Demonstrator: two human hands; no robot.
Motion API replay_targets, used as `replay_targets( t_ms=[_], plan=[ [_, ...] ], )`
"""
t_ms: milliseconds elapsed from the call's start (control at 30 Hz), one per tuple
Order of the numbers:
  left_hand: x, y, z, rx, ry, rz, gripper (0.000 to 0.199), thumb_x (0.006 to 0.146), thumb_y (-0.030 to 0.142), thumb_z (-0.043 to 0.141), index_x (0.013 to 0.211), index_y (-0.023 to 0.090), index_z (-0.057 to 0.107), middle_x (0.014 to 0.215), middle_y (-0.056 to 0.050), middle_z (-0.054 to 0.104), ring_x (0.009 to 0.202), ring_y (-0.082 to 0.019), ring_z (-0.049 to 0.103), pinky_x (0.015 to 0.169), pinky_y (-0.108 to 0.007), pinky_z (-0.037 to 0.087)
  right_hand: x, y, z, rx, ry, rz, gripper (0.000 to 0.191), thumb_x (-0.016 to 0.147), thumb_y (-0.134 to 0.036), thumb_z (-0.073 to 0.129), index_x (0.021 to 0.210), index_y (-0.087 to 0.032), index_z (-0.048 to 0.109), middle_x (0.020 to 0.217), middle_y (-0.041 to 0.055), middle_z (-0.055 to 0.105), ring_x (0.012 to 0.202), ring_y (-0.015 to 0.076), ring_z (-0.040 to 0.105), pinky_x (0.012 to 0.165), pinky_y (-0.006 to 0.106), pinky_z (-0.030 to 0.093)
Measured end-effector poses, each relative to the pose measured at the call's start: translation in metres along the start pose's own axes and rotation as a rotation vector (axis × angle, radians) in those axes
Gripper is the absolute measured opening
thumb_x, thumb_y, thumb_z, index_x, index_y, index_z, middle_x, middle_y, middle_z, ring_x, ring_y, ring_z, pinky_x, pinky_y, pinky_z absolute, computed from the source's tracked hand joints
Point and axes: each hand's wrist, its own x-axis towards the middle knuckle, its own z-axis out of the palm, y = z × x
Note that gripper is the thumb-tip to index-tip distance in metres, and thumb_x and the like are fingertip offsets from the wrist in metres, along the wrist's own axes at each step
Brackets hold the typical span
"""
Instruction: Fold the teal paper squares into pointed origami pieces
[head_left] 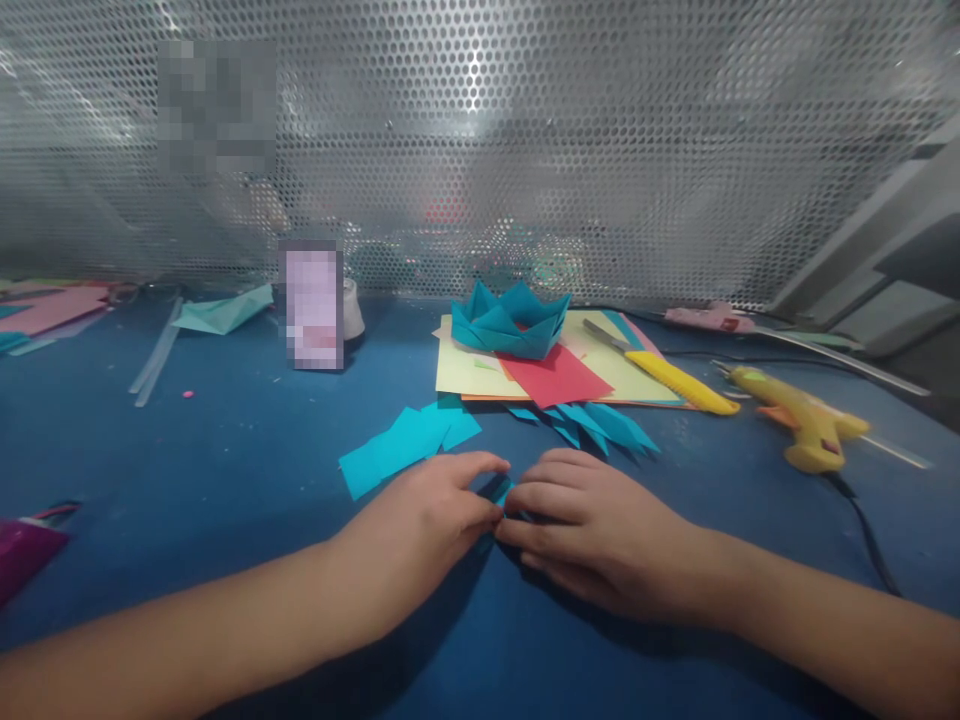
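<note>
A small piece of blue paper [504,492] shows between my hands, mostly covered by fingers. My left hand [442,510] pinches it from the left, and my right hand [592,525] has its fingers bent over it from the right. Beyond my left hand lie several flat blue paper pieces [401,445]. Past my right hand is a fan of pointed, folded blue paper pieces [607,425]. Farther back, a folded blue paper ring with pointed edges [512,325] sits on a stack of coloured sheets [465,370], with a red paper piece [559,375] in front of it.
A yellow utility knife [675,380] rests across the stack's right edge. A yellow glue gun [814,415] with a black cord lies at right. Clear glue sticks [157,350], a mint folded paper [225,312] and a blurred upright phone-shaped object [315,305] are at left. Perforated metal [480,150] closes off the back.
</note>
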Motion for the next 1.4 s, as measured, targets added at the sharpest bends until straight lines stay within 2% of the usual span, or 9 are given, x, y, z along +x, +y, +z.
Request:
replay_targets(
  t_ms=[167,300,467,600,833,1000,1133,1267,1400],
  plan=[
    [0.003,0.000,-0.014,-0.030,-0.147,0.031,0.024,0.092,0.010,0.048,0.087,0.015,0.071,0.110,-0.008,0.066,0.089,-0.020,0.064,0.080,-0.034,0.048,-0.001,0.000,-0.001,0.044,-0.039,0.018,0.024,0.095,-0.024,0.047,0.113,-0.020,0.062,0.096,0.0063,0.062,0.093,0.0184,0.051,0.084,0.034,0.040],
    [0.005,-0.005,-0.022,-0.070,-0.214,0.001,0.022,0.092,0.011,0.051,0.088,0.020,0.071,0.117,-0.004,0.064,0.096,-0.021,0.063,0.087,-0.034,0.044,0.000,-0.002,-0.001,0.053,-0.089,0.031,0.026,0.095,-0.027,0.048,0.117,-0.024,0.061,0.098,0.0058,0.061,0.097,0.0192,0.049,0.084,0.035,0.040],
    [0.007,-0.008,-0.025,-0.103,-0.247,-0.018,0.019,0.091,0.013,0.055,0.092,0.022,0.071,0.118,-0.002,0.063,0.095,-0.019,0.063,0.084,-0.029,0.043,0.001,-0.003,-0.002,0.098,-0.096,0.048,0.026,0.095,-0.029,0.049,0.117,-0.026,0.061,0.101,0.0067,0.059,0.098,0.0205,0.049,0.082,0.034,0.041],
    [0.005,-0.008,-0.025,-0.084,-0.243,0.009,0.022,0.092,0.013,0.052,0.097,0.024,0.071,0.119,-0.001,0.063,0.095,-0.018,0.065,0.081,-0.027,0.044,-0.001,0.002,-0.003,0.069,-0.015,0.042,0.024,0.094,-0.021,0.046,0.109,-0.018,0.065,0.092,0.0077,0.062,0.090,0.0194,0.052,0.082,0.035,0.041],
    [-0.005,-0.009,-0.018,-0.014,-0.176,0.014,0.028,0.093,0.012,0.046,0.105,0.023,0.069,0.127,-0.005,0.061,0.102,-0.023,0.065,0.083,-0.030,0.048,-0.002,0.008,-0.002,-0.195,0.136,0.126,0.025,0.086,-0.015,0.045,0.078,-0.017,0.069,0.074,0.0067,0.063,0.076,0.0202,0.053,0.073,0.036,0.042],
    [-0.008,-0.001,-0.015,-0.026,-0.124,-0.088,0.026,0.088,0.007,0.047,0.099,0.021,0.066,0.113,-0.006,0.060,0.080,-0.018,0.063,0.072,-0.029,0.048,-0.001,0.005,-0.001,-0.250,0.154,0.159,0.023,0.085,-0.014,0.045,0.072,-0.016,0.065,0.076,0.0077,0.064,0.076,0.0213,0.054,0.071,0.037,0.044],
    [-0.004,0.002,-0.010,-0.246,0.070,-0.249,0.018,0.081,0.003,0.048,0.087,0.019,0.053,0.088,0.000,0.055,0.073,-0.013,0.054,0.066,-0.023,0.044,0.000,0.004,0.000,-0.109,0.181,0.160,0.018,0.090,-0.017,0.047,0.096,-0.014,0.063,0.100,0.0092,0.066,0.094,0.0205,0.056,0.086,0.035,0.045],
    [-0.001,-0.001,-0.005,-0.418,0.264,-0.378,0.008,0.088,0.015,0.043,0.090,0.020,0.049,0.081,0.002,0.048,0.063,-0.011,0.045,0.059,-0.024,0.040,0.001,0.006,0.005,0.028,0.054,0.162,0.038,0.093,-0.030,0.051,0.128,-0.016,0.050,0.126,0.0104,0.058,0.116,0.0216,0.048,0.098,0.037,0.040],
    [-0.002,-0.001,-0.001,-0.484,0.285,-0.375,0.011,0.088,0.015,0.041,0.093,0.021,0.049,0.084,0.001,0.048,0.071,-0.013,0.047,0.067,-0.027,0.043,0.003,0.005,0.008,0.098,-0.029,0.177,0.034,0.095,-0.029,0.049,0.128,-0.020,0.051,0.123,0.0082,0.058,0.113,0.0215,0.047,0.098,0.039,0.038]
  ],
)
